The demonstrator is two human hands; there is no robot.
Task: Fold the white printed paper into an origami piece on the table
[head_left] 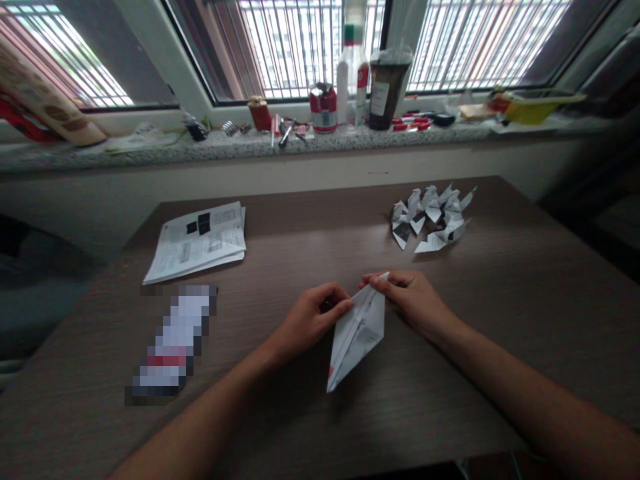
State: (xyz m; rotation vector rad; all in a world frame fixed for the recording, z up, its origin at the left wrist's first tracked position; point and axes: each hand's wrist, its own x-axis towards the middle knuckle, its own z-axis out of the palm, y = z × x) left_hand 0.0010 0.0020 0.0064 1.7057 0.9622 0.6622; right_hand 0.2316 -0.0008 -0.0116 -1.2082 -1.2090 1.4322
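Note:
A sheet of printed paper folded into a narrow diamond [359,330] is between my two hands, its lower point aimed toward me. My left hand [316,312] pinches its upper left edge between thumb and fingers. At the top tip, my right hand [407,293] grips the paper with the thumb in front and fingers behind. A crease or slit runs down the middle of the diamond, and a small orange patch shows near its lower point. Beyond my right hand, several folded paper cranes [434,215] stand in a cluster on the table.
On the brown table [280,427], a stack of printed sheets [200,241] lies at the far left. Nearer me is a pixelated phone-like object [173,343]. A stone windowsill [200,155] behind holds a red can [323,110], a dark drink cup [384,93], bottles and small tools.

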